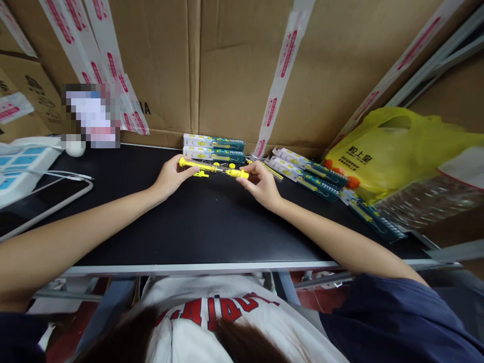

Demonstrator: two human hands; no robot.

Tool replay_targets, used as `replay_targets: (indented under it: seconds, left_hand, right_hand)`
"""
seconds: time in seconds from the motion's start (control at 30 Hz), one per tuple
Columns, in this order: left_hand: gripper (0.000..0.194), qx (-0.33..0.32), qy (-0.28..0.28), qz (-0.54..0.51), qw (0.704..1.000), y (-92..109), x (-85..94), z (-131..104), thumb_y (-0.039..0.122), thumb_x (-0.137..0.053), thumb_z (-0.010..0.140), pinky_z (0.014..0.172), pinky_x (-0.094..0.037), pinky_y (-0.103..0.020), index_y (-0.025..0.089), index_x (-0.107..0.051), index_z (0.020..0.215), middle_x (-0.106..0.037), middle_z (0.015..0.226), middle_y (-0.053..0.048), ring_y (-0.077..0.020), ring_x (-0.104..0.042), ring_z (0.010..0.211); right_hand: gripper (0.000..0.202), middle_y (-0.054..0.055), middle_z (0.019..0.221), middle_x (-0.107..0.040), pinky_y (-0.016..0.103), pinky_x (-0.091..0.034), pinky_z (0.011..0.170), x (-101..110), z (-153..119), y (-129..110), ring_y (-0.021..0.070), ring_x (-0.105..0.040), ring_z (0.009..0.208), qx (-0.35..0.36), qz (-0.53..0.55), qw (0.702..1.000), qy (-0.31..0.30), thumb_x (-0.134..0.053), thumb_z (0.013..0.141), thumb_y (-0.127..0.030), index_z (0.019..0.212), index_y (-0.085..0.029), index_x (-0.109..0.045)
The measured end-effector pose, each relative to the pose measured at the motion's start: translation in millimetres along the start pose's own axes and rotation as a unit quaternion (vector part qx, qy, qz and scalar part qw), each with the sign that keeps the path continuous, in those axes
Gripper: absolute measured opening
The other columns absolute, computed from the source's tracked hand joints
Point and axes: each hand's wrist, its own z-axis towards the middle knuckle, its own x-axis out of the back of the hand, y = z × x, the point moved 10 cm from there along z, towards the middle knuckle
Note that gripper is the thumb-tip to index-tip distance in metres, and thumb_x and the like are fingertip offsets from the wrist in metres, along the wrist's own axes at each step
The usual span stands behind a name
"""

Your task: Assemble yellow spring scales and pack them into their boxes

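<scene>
Both my hands hold a slim yellow tool in front of the small boxes, above the black tabletop [212, 222]. My left hand [172, 176] grips the long yellow rod [194, 165] at its left end. My right hand [262, 184] pinches the yellow end piece [237, 173], and a thin metallic section shows between the two. A small yellow part [201, 174] lies just below the rod. Other small yellow pieces [232, 166] are behind it. Beside my right hand are a clear pack and thin parts, partly hidden by the fingers.
Two stacked green-and-white boxes [214, 154] stand at the back, with several more boxes [302, 176] to the right. A yellow plastic bag [393, 151] is at the right; a white power strip [32, 161] and a tablet-like device [45, 201] are left. Cardboard [234, 65] rises behind.
</scene>
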Motion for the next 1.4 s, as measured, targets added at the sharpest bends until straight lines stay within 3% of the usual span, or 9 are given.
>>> replay_targets:
  seconds: [0.33, 0.53, 0.93, 1.17, 1.4]
  left_hand:
    - [0.036, 0.013, -0.010, 0.001, 1.000, -8.6, -2.4, 0.6, 0.041, -0.071, 0.070, 0.084, -0.049, -0.034, 0.017, -0.057, 0.093, -0.064, 0.089, -0.003, -0.0174, -0.060, 0.085]
    - [0.035, 0.028, -0.039, 0.019, 0.999, -9.7, -9.0, -1.5, 0.039, -0.064, 0.078, 0.091, -0.049, -0.038, 0.015, -0.056, 0.102, -0.067, 0.103, -0.008, -0.0205, -0.061, 0.098]
    - [0.035, 0.013, -0.061, 0.034, 0.998, -19.0, -12.5, -0.8, 0.042, -0.056, 0.084, 0.100, -0.043, -0.042, 0.014, -0.055, 0.104, -0.065, 0.110, -0.010, -0.0228, -0.059, 0.107]
    - [0.027, 0.008, -0.049, 0.009, 0.999, -11.8, -13.9, -3.0, 0.035, -0.057, 0.083, 0.099, -0.044, -0.039, 0.017, -0.050, 0.101, -0.062, 0.116, -0.009, -0.0210, -0.057, 0.111]
    - [0.037, 0.051, -0.024, 0.014, 0.998, -14.0, -7.7, -2.4, 0.041, -0.064, 0.078, 0.084, -0.048, -0.035, 0.015, -0.056, 0.104, -0.063, 0.105, -0.007, -0.0175, -0.060, 0.090]
  right_hand:
    - [0.022, 0.003, 0.084, -0.058, 0.027, -0.049, 0.058, 3.8, -0.3, -19.4, 0.0131, -0.054, 0.067, 0.077, -0.072, 0.994, 0.019, -0.066, 0.083, -0.038, 0.091, -0.020, -0.057]
    - [0.017, 0.002, 0.084, -0.055, 0.026, -0.048, 0.055, 5.3, -0.8, -29.2, 0.0128, -0.053, 0.066, 0.113, -0.092, 0.989, 0.030, -0.067, 0.083, -0.032, 0.092, -0.020, -0.059]
    - [0.024, 0.001, 0.078, -0.063, 0.028, -0.050, 0.058, 6.3, -2.3, -16.5, 0.0124, -0.055, 0.062, 0.058, -0.088, 0.994, 0.042, -0.066, 0.083, -0.041, 0.091, -0.020, -0.059]
    - [0.024, 0.001, 0.078, -0.063, 0.026, -0.049, 0.056, 0.8, -5.7, -15.7, 0.0115, -0.054, 0.060, 0.067, -0.083, 0.994, 0.024, -0.068, 0.082, -0.040, 0.091, -0.019, -0.059]
    - [0.029, 0.001, 0.077, -0.060, 0.026, -0.048, 0.056, -5.6, -4.9, -14.9, 0.0117, -0.053, 0.060, 0.058, -0.074, 0.996, 0.000, -0.068, 0.081, -0.044, 0.092, -0.020, -0.057]
